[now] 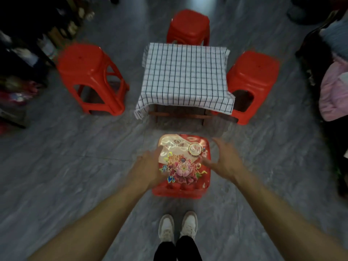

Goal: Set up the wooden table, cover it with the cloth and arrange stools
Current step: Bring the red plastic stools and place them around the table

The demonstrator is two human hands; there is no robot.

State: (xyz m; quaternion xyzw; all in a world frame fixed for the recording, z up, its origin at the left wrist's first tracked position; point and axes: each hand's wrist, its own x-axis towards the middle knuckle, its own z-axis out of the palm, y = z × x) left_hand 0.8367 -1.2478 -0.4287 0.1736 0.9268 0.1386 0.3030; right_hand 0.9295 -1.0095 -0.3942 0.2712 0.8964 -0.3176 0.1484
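Note:
A small wooden table (180,115) stands in the middle of the floor under a white cloth with a black grid (184,76); only its legs and lower rail show. Red plastic stools stand at its left (88,72), far side (188,25) and right (254,72). A fourth red stool with a flowered sticker on its seat (183,167) stands on the near side, a little apart from the table. My left hand (148,162) lies against this stool's left edge; its grip is blurred. My right hand (225,157) hovers at the stool's right edge, fingers spread.
Dark shelves with bottles and packets (28,53) line the left side. A person in a pink jacket (333,91) is at the right edge. My white shoes (178,228) stand just behind the flowered stool. Grey tiled floor (75,157) stretches around the set.

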